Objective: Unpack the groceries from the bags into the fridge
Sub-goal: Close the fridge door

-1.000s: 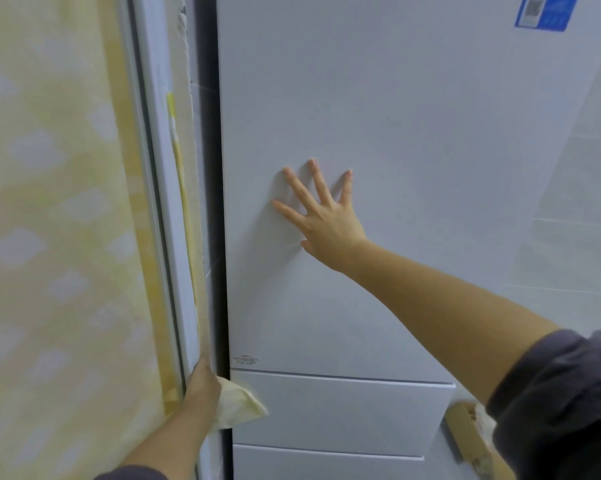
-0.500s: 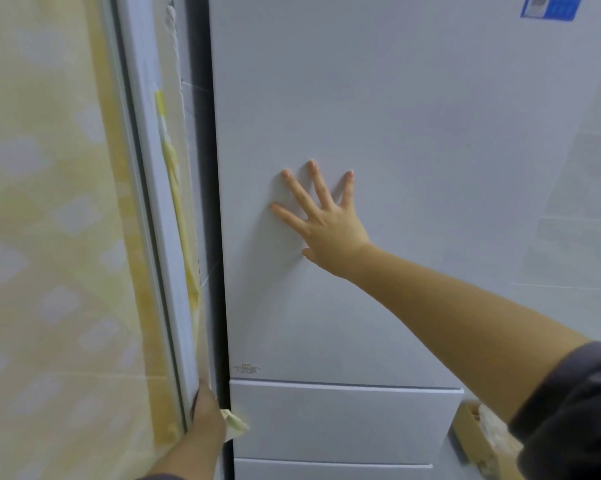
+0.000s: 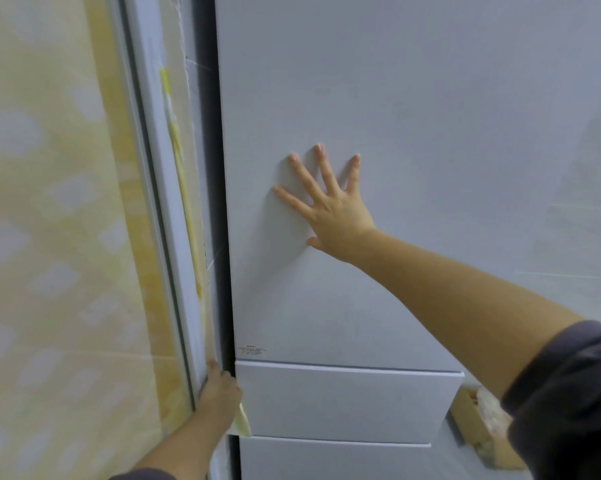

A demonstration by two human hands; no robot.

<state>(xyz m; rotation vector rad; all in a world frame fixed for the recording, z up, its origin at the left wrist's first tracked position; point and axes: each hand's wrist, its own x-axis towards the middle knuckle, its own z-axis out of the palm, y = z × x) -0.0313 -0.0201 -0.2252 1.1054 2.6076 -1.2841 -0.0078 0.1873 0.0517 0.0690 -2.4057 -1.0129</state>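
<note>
The white fridge (image 3: 413, 98) fills the view, its tall upper door closed. Below it are two closed drawer fronts (image 3: 344, 400). My right hand (image 3: 330, 209) lies flat on the upper door with its fingers spread and holds nothing. My left hand (image 3: 219, 393) is at the fridge's left edge, level with the top drawer, by the dark gap beside the fridge. A pale yellow folded bag (image 3: 242, 422) pokes out from under that hand; the fingers around it are mostly hidden.
A white frame (image 3: 160, 202) with a strip of yellow tape runs up just left of the fridge. Left of it is a yellow patterned surface (image 3: 50, 237). A cardboard box (image 3: 479, 431) sits on the floor at the lower right, against a pale tiled wall (image 3: 586, 237).
My left hand has risen and slid in against the fridge's left edge, so less of the pale yellow bag shows. My right hand stays flat on the door.
</note>
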